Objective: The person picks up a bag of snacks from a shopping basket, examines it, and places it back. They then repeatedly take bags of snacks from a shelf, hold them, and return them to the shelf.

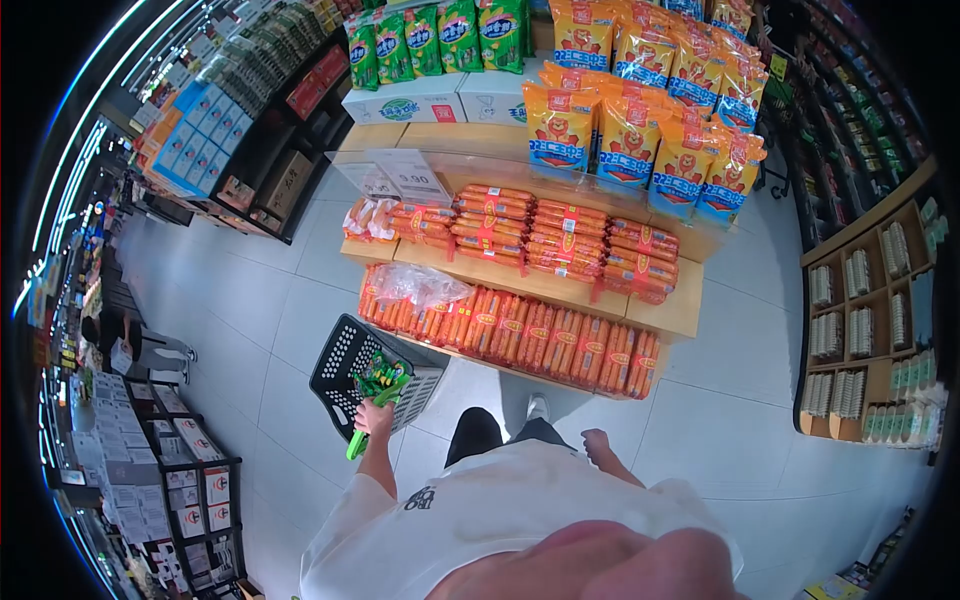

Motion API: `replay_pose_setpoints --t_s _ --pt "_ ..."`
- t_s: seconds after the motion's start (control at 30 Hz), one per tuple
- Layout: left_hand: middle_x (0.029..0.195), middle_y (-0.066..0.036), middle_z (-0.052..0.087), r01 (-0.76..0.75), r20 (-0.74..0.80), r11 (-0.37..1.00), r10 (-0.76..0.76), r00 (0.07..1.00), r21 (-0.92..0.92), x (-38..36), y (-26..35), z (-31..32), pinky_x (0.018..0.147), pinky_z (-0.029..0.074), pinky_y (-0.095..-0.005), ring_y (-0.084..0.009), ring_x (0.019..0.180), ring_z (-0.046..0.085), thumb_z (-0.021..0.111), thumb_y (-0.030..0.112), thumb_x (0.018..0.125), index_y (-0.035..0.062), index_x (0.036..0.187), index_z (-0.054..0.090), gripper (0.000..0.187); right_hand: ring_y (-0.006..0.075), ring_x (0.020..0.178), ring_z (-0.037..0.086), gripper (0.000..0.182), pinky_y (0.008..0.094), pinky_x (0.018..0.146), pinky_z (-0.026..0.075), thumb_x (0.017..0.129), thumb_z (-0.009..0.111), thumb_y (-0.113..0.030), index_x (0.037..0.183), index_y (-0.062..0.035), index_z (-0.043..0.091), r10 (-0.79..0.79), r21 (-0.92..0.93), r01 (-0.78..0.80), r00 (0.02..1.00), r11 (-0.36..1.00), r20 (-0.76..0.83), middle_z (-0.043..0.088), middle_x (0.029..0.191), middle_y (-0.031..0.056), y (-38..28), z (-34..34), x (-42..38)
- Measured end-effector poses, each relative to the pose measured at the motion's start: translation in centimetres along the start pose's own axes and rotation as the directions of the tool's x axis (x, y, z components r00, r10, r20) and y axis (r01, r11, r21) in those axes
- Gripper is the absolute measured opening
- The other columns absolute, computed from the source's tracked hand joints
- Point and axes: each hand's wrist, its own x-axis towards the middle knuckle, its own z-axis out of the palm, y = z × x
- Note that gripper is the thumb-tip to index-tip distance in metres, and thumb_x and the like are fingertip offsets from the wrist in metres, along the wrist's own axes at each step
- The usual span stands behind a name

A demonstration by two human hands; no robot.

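Note:
My left hand (375, 418) is wrapped round the green handle (358, 445) of a dark grey shopping basket (335, 365). Inside the basket lie small green packets (378, 372). Down at my other side hangs my right hand (597, 443), its fingers curled in with nothing visible in them. In front of me, a stepped wooden display holds orange-red packs of sausages: a standing row (510, 325) on the lowest step and flat stacks (568, 235) above it. A clear plastic bag (420, 285) rests on the left end of the lower row.
Higher on the display stand yellow and blue bags (560, 130) and green bags (458, 35). A price sign (412, 177) faces me. Shelving (860, 320) stands to the right, and a black rack with boxes (190, 480) to the left. Another person (120, 340) is at far left.

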Motion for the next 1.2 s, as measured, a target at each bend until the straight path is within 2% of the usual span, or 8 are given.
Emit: replay_pose_setpoints --t_s 0.13,0.27,0.37,0.57,0.67,0.8,0.93,1.2 --pt "0.122 -0.009 0.047 0.019 0.011 1.0 -0.019 1.0 0.015 -0.8 -1.1 0.2 0.106 0.019 -0.0461 -0.0308 0.118 0.038 0.071 0.044 0.067 0.0184 0.121 0.055 0.062 0.0185 0.046 0.047 0.018 0.0349 0.039 0.035 0.083 0.059 -0.016 0.092 -0.002 0.066 -0.133 0.117 0.136 0.991 0.984 -0.029 0.054 0.061 0.0077 -0.9 0.2 -0.3" --pt "0.122 -0.008 0.047 0.042 0.015 0.999 -0.042 0.999 -0.016 -0.3 -1.1 0.3 0.106 0.017 -0.0459 -0.0304 0.12 0.037 0.071 0.046 0.068 0.0185 0.119 0.056 0.061 0.0174 0.045 0.044 0.015 0.0339 0.038 0.033 0.082 0.059 -0.015 0.089 -0.0027 0.065 -0.034 0.095 0.031 0.999 0.995 0.031 0.051 0.059 0.0059 -2.6 0.7 -0.7" --pt "0.123 -0.008 0.047 0.016 -0.004 1.0 -0.017 1.0 -0.011 -0.3 -1.5 0.6 0.106 0.017 -0.046 -0.0297 0.121 0.037 0.071 0.045 0.068 0.0185 0.119 0.056 0.059 0.0173 0.043 0.043 0.014 0.0335 0.037 0.031 0.082 0.059 -0.014 0.088 -0.0036 0.065 -0.105 0.063 0.103 0.994 0.993 0.031 0.051 0.059 0.0062 -1.4 1.1 0.6" --pt "0.121 -0.007 0.048 0.043 -0.001 0.998 -0.043 0.999 -0.039 -0.8 -0.7 -0.4 0.106 0.018 -0.0465 -0.0298 0.118 0.038 0.073 0.043 0.068 0.0188 0.117 0.057 0.057 0.0177 0.043 0.044 0.015 0.0333 0.037 0.034 0.082 0.059 -0.016 0.089 -0.0035 0.065 -0.023 0.028 0.022 0.999 0.999 0.032 0.053 0.06 0.0069 -1.8 0.9 0.8" --pt "0.12 -0.008 0.048 0.002 -0.064 1.0 -0.003 0.998 -0.023 -1.0 -0.9 0.2 0.105 0.019 -0.0467 -0.0303 0.119 0.038 0.073 0.042 0.067 0.0181 0.117 0.058 0.058 0.0171 0.044 0.045 0.016 0.0329 0.037 0.034 0.082 0.06 -0.017 0.091 -0.0045 0.065 -0.055 0.048 0.053 0.998 0.997 0.042 0.053 0.06 0.0064 -2.3 1.0 2.4" --pt "0.12 -0.008 0.049 0.021 -0.027 1.0 -0.021 0.999 -0.017 -0.4 -1.5 0.7 0.105 0.019 -0.0472 -0.031 0.119 0.038 0.07 0.042 0.066 0.0171 0.118 0.057 0.059 0.0152 0.043 0.039 0.01 0.0315 0.036 0.029 0.082 0.06 -0.016 0.087 -0.0074 0.062 -0.101 0.128 0.098 0.995 0.987 0.012 0.046 0.059 0.0039 -2.4 0.6 0.7" --pt "0.121 -0.008 0.049 0.042 -0.012 0.999 -0.042 0.999 -0.027 -0.5 -0.9 0.2 0.106 0.018 -0.0475 -0.0318 0.119 0.038 0.07 0.042 0.067 0.0181 0.118 0.058 0.057 0.0164 0.048 0.045 0.02 0.0325 0.038 0.032 0.082 0.06 -0.017 0.096 -0.0039 0.066 -0.051 0.123 0.048 0.999 0.991 0.019 0.053 0.063 0.0064 -2.1 0.6 1.2" --pt "0.121 -0.009 0.048 0.024 -0.059 0.999 -0.025 0.998 -0.026 -0.5 -0.8 0.3 0.106 0.018 -0.0481 -0.0322 0.12 0.037 0.072 0.044 0.067 0.0169 0.116 0.058 0.058 0.0174 0.048 0.045 0.018 0.0345 0.039 0.034 0.082 0.059 -0.016 0.092 -0.0038 0.065 0.016 0.024 -0.017 1.0 1.0 0.015 0.054 0.065 0.0078 -1.0 0.9 1.7"
